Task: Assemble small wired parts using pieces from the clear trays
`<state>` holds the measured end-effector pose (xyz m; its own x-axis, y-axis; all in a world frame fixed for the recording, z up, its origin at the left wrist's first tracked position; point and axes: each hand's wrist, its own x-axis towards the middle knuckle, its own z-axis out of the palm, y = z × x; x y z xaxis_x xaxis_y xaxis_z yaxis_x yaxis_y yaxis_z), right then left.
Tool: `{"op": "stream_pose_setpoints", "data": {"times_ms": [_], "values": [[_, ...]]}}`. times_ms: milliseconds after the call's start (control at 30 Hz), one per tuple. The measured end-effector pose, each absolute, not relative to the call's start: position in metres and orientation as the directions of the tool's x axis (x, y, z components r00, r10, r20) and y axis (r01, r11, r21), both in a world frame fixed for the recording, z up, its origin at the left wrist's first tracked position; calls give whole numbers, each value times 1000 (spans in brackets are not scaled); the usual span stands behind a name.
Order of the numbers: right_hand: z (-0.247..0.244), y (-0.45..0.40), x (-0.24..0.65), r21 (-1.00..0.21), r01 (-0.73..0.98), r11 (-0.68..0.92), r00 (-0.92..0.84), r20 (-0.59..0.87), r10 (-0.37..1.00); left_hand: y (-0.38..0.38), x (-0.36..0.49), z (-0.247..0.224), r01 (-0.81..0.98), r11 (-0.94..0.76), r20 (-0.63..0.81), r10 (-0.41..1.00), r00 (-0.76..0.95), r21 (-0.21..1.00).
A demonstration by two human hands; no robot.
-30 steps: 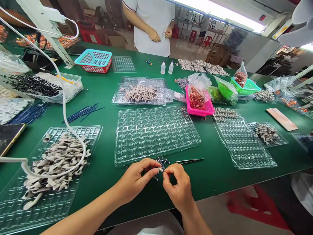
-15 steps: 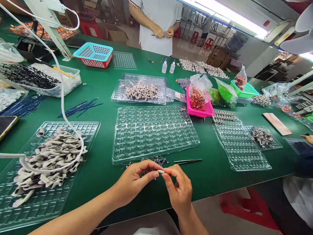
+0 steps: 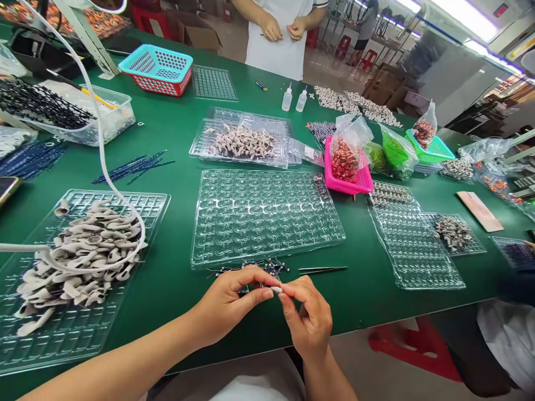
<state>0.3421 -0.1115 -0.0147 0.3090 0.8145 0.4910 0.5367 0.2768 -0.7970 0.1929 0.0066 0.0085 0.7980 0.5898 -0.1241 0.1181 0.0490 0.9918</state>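
Pinched between the fingertips of my left hand [image 3: 234, 303] and my right hand [image 3: 307, 314] is a small pale grey-white piece [image 3: 276, 289], held just above the table's front part. Both hands touch it, and its far details are too small to make out. Just beyond the fingers lies a loose heap of small dark parts with pale ends [image 3: 273, 267], partly hidden by my left hand. A pair of metal tweezers [image 3: 322, 270] rests to the right of the heap. Past these lies a clear moulded plastic tray [image 3: 267, 217] with rows of cavities.
At left, a tray holds piled beige curved shells [image 3: 98, 239], with a white cable [image 3: 101, 150] looping over it. More beige pieces [image 3: 244, 141] sit on stacked trays. A pink basket [image 3: 349, 181] holds red parts. A co-worker's hands [image 3: 271, 28] are across the table [image 3: 167, 120].
The view has tipped slightly downward, so the table items sit higher in the picture. Both hands keep their pinch on the small pale piece, with only slight finger movement.
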Motion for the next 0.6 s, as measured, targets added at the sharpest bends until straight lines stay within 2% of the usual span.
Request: {"op": "stream_pose_setpoints", "data": {"times_ms": [367,600], "values": [[-17,-111,344,-782,554,286,292,504,813,4,194,8,45,8,-41,618,785,999],[-15,-110,341,-774,584,244,291,480,827,7,192,13,166,-30,-114,609,785,986]]}}
